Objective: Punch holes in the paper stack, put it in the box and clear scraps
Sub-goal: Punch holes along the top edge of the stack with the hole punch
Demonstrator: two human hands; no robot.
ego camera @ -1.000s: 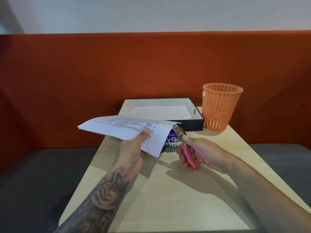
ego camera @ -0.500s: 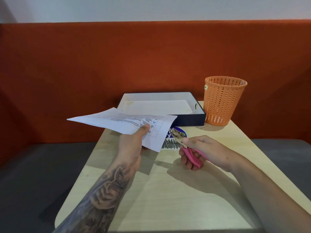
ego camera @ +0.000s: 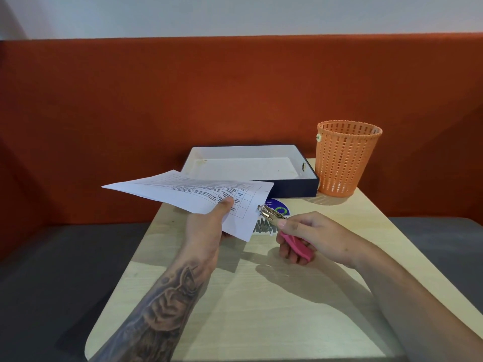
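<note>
Both hands are occupied: the paper stack (ego camera: 188, 194) is pinched by the left hand (ego camera: 209, 226), while the hole punch (ego camera: 271, 214), gripped closed-fisted by the right hand (ego camera: 313, 236), has been brought back onto its right edge; punching seems underway.

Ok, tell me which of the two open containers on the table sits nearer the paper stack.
The shallow dark box with the white inside: it lies just behind the paper stack. The orange basket stands farther right.

A printed paper stack (ego camera: 188, 195) tilts mid-frame, the pink-handled hole punch (ego camera: 285, 228) at its right edge; behind, the open white-lined box (ego camera: 298, 188) sits flat.
</note>
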